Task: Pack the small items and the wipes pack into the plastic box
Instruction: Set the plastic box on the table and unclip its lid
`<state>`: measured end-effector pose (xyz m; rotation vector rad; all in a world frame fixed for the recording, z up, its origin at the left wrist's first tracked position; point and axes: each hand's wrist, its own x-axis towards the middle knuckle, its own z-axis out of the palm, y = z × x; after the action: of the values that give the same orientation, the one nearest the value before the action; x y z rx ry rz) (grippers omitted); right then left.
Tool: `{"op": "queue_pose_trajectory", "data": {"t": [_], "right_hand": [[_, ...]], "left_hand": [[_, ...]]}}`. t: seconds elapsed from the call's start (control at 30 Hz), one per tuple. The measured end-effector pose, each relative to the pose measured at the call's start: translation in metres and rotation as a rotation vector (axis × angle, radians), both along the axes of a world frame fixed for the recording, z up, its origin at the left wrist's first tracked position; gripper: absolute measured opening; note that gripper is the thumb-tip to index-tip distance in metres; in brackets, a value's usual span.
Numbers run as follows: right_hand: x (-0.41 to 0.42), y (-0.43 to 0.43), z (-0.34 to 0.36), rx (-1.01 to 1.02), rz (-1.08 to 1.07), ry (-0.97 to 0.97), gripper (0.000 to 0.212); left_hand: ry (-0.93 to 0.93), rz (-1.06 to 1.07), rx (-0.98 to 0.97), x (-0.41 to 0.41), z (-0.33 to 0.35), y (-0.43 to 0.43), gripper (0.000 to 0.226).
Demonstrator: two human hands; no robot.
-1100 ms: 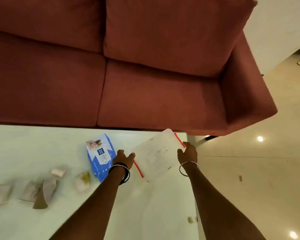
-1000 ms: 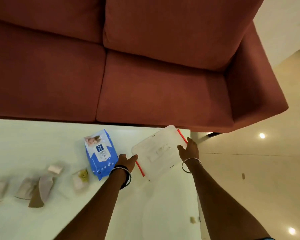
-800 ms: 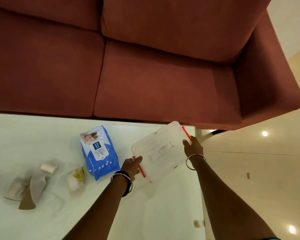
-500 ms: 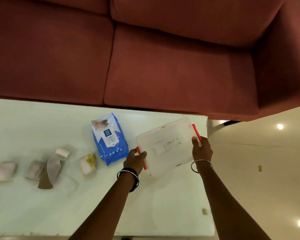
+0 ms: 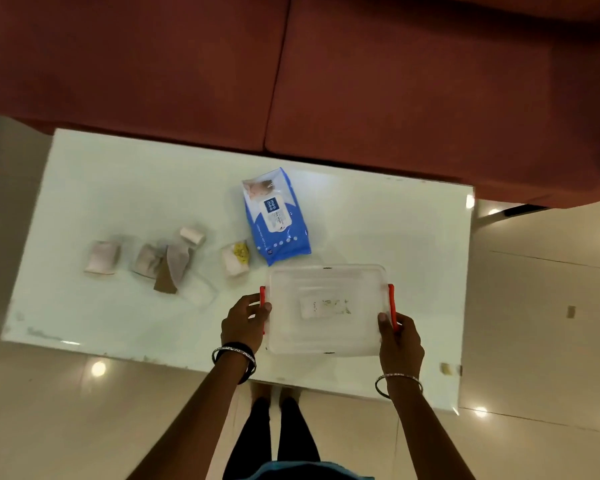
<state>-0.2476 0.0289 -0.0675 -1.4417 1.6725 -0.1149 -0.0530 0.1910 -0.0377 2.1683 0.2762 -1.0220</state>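
A clear plastic box (image 5: pixel 326 308) with its lid on and red side clips sits square on the white table (image 5: pixel 118 188). My left hand (image 5: pixel 245 322) grips its left clip and my right hand (image 5: pixel 399 339) grips its right clip. Just beyond the box lies the blue wipes pack (image 5: pixel 276 218). To the left are several small items: a yellow-and-white packet (image 5: pixel 236 259), a small white roll (image 5: pixel 192 234), a pale pouch with a brown piece (image 5: pixel 163 266) and another pale pouch (image 5: pixel 102 258).
A dark red sofa (image 5: pixel 361 81) runs along the table's far edge. Glossy tiled floor (image 5: pixel 541 306) surrounds the table. My legs (image 5: pixel 278 434) stand at the near edge. A small tag (image 5: pixel 445 368) sits at the table's near right corner.
I have pulled the box from the table's far right corner toward me and turned it square. The view has tilted down, so the whole table shows.
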Motion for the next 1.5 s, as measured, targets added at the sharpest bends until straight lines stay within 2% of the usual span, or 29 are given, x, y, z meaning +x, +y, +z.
{"op": "queue_pose_trajectory", "data": {"t": [0.27,0.37,0.6,0.77,0.93,1.07,1.27,1.5], "right_hand": [[0.011,0.034,-0.013,-0.005,0.023,0.051,0.03],[0.013,0.036,-0.013,-0.083,0.064,0.093,0.03],[0.02,0.038,-0.018,-0.16,0.051,0.077,0.046],[0.017,0.037,-0.022,-0.217,0.108,0.101,0.047],[0.014,0.032,-0.021,-0.196,0.127,0.092,0.046],[0.004,0.024,-0.024,-0.143,0.119,0.043,0.03],[0.01,0.017,-0.034,-0.319,0.272,0.095,0.039],[0.018,0.019,-0.042,-0.421,0.252,0.178,0.033]], "left_hand": [[-0.134,0.014,0.019,0.006,-0.021,0.031,0.022],[-0.183,0.043,-0.006,0.003,-0.029,0.035,0.021],[-0.351,-0.009,-0.006,0.0,-0.046,0.042,0.026],[-0.285,0.019,0.012,0.009,-0.055,0.051,0.02],[-0.053,0.164,-0.108,0.017,-0.062,0.057,0.017],[-0.023,0.152,-0.108,0.02,-0.065,0.057,0.02],[-0.005,0.107,-0.089,0.016,-0.075,0.055,0.016],[-0.021,0.051,-0.052,0.016,-0.083,0.054,0.022]]}}
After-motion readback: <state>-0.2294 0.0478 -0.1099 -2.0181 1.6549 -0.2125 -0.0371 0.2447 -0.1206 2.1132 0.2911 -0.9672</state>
